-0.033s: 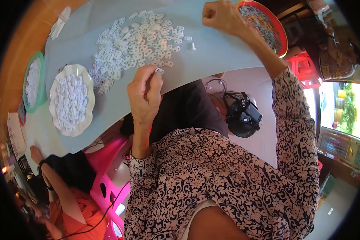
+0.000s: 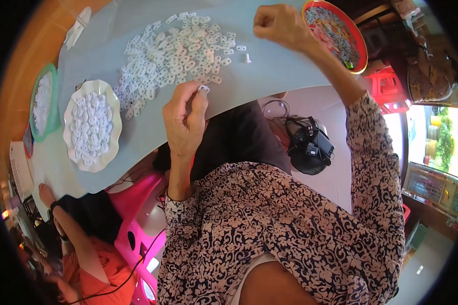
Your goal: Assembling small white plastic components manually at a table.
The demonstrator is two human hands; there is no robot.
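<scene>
Left hand [image 2: 185, 119] pinches a small white piece [image 2: 204, 88] at the worktop's [image 2: 280, 71] near edge; right hand [image 2: 280, 25] fisted, contents unclear, beside the far red tray [image 2: 360, 46].

Loose pile of pieces [image 2: 173, 56] mid-table [image 2: 269, 76]; scalloped plate [image 2: 92, 124] left; round tray [image 2: 336, 33] apparently far right.

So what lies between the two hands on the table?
Head view: between left hand and right hand, bare grey tabletop and one stray white piece.

Long sleeves [image 2: 376, 168] — dark fabric, white floral scroll print; hands bare.
</scene>
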